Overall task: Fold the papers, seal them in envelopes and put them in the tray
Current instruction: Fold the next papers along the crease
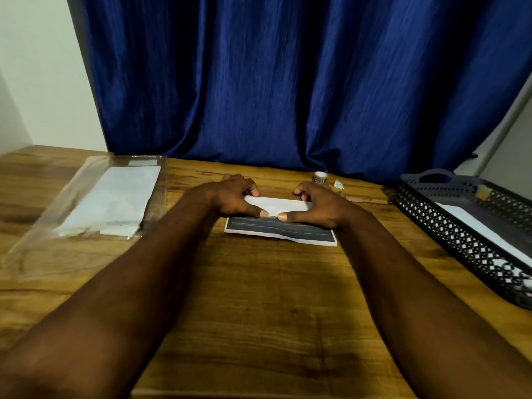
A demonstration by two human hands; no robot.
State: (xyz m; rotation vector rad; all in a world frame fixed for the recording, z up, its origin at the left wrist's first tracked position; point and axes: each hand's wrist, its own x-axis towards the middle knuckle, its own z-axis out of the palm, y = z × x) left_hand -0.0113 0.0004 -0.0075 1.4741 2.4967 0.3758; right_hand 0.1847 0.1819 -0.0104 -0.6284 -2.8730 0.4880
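Note:
A sheet of paper point(280, 231) with a dark printed face lies in the middle of the wooden table. Its far part is folded over, white side up. My left hand point(230, 197) and my right hand point(316, 205) both press on that white folded flap point(276, 204), thumbs meeting at its near edge and fingers at its far corners. At the left lies a clear plastic sleeve point(86, 208) holding white envelopes point(115, 200). The black perforated tray point(460, 223) stands at the right with a white envelope point(486, 228) inside.
A small roll of tape point(320, 177) and a scrap of paper point(338, 184) sit behind my right hand, near the blue curtain point(288, 82). A thin wooden stick point(365, 199) lies left of the tray. Bare table point(259, 298) stretches toward me.

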